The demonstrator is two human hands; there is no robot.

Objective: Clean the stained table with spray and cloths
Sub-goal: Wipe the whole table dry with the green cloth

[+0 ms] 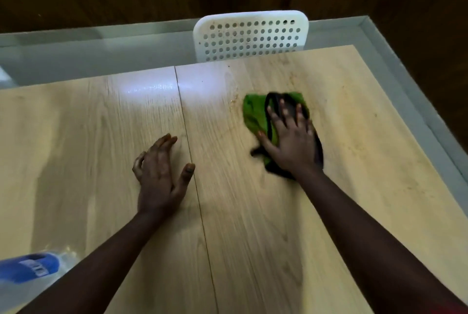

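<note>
- The table [253, 225] is the largest thing: a pale wood-grain top with a thin dark seam running from its far edge toward the person, passing just right of the left hand. Brownish stains speckle the surface beyond and to the right of the right hand, and a glossy patch of reflected light lies on the far part ahead of the left hand.
- A white perforated chair back [250, 35] stands at the table's far edge, beyond the right hand.
- The cloth [253, 113] is green with a dark border and a dark part, crumpled and somewhat blurred. It lies flat on the table under the right hand, its green part showing ahead and to the left of the fingers, its dark part along the hand's right side and near the wrist. Its long axis runs from the wrist end away toward the chair, leaning slightly left.
- The right hand [291, 141] lies palm-down on the cloth, fingers straight and spread, pressing it to the table rather than curling round it.
- The left hand [159, 169] rests on the bare wood left of the seam, fingers extended and lightly arched, thumb out to the right, holding nothing.
- A clear bottle with a blue label [30, 268], blurred, sits near the left forearm, on its left side.
</note>
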